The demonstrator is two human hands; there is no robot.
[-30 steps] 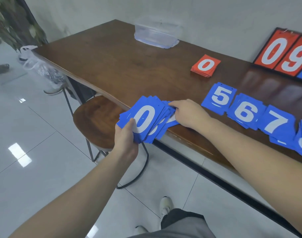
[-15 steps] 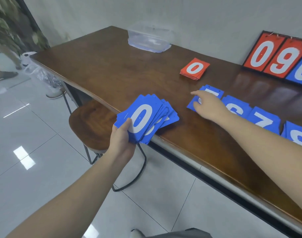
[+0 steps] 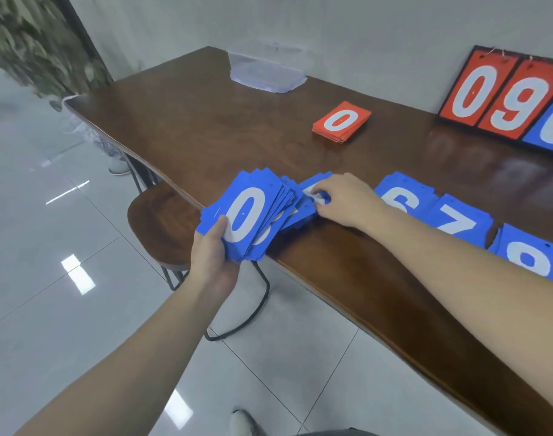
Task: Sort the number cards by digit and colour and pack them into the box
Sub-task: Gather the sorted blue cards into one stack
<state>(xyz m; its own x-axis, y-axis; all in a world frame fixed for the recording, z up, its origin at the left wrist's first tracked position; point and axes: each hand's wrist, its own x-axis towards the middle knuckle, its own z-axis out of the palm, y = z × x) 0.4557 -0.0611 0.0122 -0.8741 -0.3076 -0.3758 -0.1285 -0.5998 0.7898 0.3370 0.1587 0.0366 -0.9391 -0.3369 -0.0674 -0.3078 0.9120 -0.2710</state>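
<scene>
Blue fanned stack of number cards (image 3: 247, 215), white 0 on top, sits over table edge in our left hand (image 3: 214, 250), thumb on top. Our right hand (image 3: 347, 199), fingers curled, pinches blue card (image 3: 313, 191) beside fan. Red 0 pile (image 3: 341, 121) and clear plastic box (image 3: 267, 69) lie farther back on brown wooden table (image 3: 190, 121); blue 6 pile (image 3: 401, 193), 7 pile (image 3: 461, 220) along near edge.

A long dark wooden table (image 3: 181, 121) ran away from where I gripped, its far side against a plain pale wall (image 3: 347, 29). Just below my grip a round wooden stool (image 3: 162, 221) stood on thin black metal legs, tucked at the table's edge. Beneath it lay a floor (image 3: 48, 278) of glossy grey tiles catching bright patches of light. Far off to the left, blurred green foliage (image 3: 26, 42) filled the corner.
</scene>
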